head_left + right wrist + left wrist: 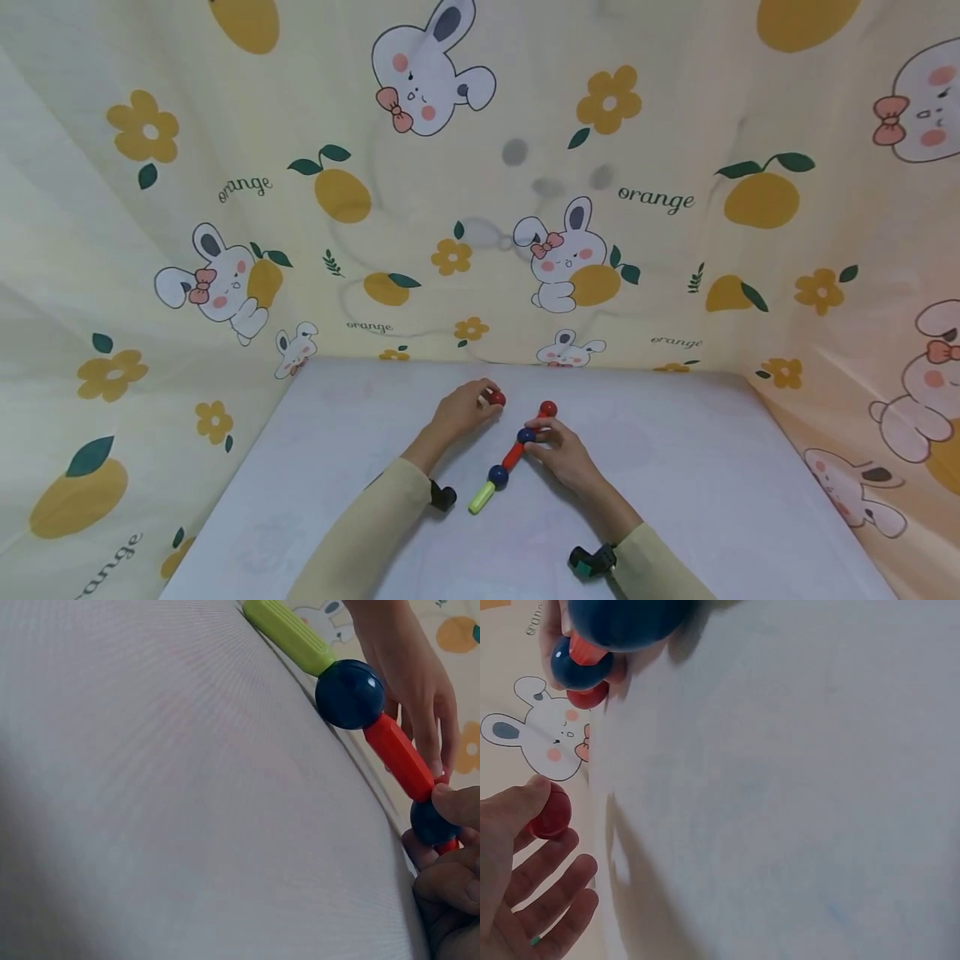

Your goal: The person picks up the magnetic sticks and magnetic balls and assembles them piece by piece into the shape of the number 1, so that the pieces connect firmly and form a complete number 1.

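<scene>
My left hand (459,412) pinches a red ball (553,813) between thumb and forefinger, its other fingers spread in the left wrist view. To its right, my right hand (566,460) grips a blue ball (433,823) in a straight chain of sticks and balls. From the near end, the chain runs through a yellow-green stick (482,497), another blue ball (498,476), a red stick (513,456), the gripped ball, then a further red stick partly hidden by my fingers. A second red ball (548,408) caps the far end.
The white tabletop (675,483) extends on both sides of the hands. Behind it and along the sides hangs a cream cloth (480,183) printed with rabbits, oranges and flowers. Each wrist wears a small black camera, such as the right one (592,562).
</scene>
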The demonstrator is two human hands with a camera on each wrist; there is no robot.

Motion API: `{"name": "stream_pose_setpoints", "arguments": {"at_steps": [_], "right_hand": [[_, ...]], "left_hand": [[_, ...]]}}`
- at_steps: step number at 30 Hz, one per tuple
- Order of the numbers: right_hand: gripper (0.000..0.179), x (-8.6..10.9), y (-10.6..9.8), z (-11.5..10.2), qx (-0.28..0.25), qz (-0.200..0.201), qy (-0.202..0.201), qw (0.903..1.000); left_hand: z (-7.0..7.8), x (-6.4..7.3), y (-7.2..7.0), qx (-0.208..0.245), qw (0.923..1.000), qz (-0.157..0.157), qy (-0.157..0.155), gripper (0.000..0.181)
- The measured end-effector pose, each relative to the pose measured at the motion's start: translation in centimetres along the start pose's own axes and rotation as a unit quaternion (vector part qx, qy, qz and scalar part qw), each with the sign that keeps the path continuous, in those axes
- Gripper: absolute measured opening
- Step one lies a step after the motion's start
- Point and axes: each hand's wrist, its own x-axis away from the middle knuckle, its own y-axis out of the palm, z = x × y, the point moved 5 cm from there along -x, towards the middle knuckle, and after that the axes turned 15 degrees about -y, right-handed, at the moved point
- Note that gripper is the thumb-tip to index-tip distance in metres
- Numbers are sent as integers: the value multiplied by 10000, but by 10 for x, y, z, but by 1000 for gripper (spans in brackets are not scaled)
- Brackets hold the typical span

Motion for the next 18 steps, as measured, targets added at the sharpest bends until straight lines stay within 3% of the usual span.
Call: {"name": "stream_pose_setpoints", "arguments": {"at_steps": [18], "right_hand": [[35, -2, 1, 3, 29, 65, 34, 10000]], "left_hand": [[-5, 29, -21, 334, 9994, -92, 0, 34]]}}
